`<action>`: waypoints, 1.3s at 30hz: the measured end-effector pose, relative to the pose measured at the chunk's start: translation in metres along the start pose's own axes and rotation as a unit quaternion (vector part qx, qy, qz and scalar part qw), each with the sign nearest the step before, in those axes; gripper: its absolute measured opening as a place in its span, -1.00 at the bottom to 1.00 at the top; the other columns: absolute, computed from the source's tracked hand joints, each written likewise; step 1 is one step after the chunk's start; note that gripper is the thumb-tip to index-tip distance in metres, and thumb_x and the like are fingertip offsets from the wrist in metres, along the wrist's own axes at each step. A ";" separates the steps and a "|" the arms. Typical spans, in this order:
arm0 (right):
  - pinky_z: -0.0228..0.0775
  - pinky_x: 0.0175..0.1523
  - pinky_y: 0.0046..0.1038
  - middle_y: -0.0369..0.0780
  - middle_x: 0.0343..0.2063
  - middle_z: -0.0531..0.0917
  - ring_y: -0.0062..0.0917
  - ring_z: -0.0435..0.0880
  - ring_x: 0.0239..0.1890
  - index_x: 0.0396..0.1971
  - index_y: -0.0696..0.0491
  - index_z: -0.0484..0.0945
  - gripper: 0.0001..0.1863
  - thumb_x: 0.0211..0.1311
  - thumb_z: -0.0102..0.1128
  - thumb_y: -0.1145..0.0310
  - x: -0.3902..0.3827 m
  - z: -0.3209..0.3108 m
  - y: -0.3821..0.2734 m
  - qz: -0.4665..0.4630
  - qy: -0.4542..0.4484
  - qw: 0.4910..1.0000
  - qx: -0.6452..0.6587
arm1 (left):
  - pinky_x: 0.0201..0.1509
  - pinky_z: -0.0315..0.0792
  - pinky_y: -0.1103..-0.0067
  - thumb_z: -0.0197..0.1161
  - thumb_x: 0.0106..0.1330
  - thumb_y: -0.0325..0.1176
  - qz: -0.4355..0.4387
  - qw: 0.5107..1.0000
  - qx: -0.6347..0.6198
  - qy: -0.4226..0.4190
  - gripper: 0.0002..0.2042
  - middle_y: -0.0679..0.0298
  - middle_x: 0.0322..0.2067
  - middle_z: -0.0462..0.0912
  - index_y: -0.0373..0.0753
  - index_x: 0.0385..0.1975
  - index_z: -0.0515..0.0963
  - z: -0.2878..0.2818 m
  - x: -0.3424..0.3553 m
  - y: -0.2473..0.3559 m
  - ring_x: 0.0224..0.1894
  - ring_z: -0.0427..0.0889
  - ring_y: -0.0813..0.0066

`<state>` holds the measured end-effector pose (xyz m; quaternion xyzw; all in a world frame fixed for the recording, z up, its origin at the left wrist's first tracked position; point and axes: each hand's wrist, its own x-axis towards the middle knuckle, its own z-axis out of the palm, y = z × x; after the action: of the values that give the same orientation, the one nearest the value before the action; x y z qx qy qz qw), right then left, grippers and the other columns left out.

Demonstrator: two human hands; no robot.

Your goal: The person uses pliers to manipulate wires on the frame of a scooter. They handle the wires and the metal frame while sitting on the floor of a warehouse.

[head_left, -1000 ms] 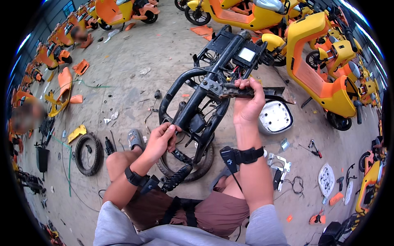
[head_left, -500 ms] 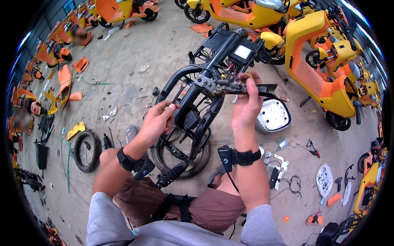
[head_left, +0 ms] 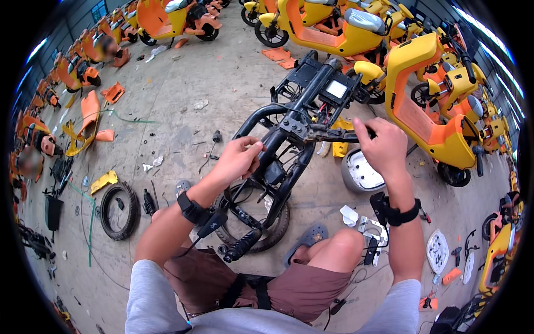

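Note:
A stripped black scooter frame (head_left: 300,111) lies in front of me, with a wheel (head_left: 278,225) and a shock absorber (head_left: 243,245) at its near end. My left hand (head_left: 240,160) is closed beside the frame tube; the wrench seen in it earlier is now mostly hidden. My right hand (head_left: 384,146) is wrapped around the outer end of a dark metal bar (head_left: 342,135). That bar joins the frame by a bolted bracket (head_left: 293,128), a spring lying along it.
A white-lined tub (head_left: 361,170) stands below my right hand. A loose tire (head_left: 118,211) lies at left, and a white metal bracket (head_left: 374,231) at right. Yellow scooters (head_left: 414,100) stand close by on the right and at the back. Another person (head_left: 114,50) is far left.
My right hand has moved right and turned over, from under the bar to gripping its outer end. My left hand has shifted slightly right. The view has tilted up a little.

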<state>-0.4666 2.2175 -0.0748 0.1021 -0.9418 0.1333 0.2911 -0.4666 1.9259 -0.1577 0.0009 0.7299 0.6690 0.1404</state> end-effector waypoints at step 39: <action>0.32 -0.53 -0.33 -0.18 -0.68 0.55 -0.25 0.54 -0.63 -0.74 0.10 0.57 -0.73 0.03 0.18 0.25 -0.009 0.015 0.003 0.010 0.081 0.996 -0.027 | -0.56 0.58 0.46 -0.16 0.48 -0.20 -0.117 0.968 -0.184 -0.123 -0.70 0.09 -0.64 0.59 -0.27 -0.39 0.37 0.026 0.049 -0.004 -0.76 0.52 0.43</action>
<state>-0.4673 2.2165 -0.0922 0.0735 -0.9193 0.1185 0.3681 -0.5072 1.9599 -0.1734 -0.0280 0.5663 0.7654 0.3044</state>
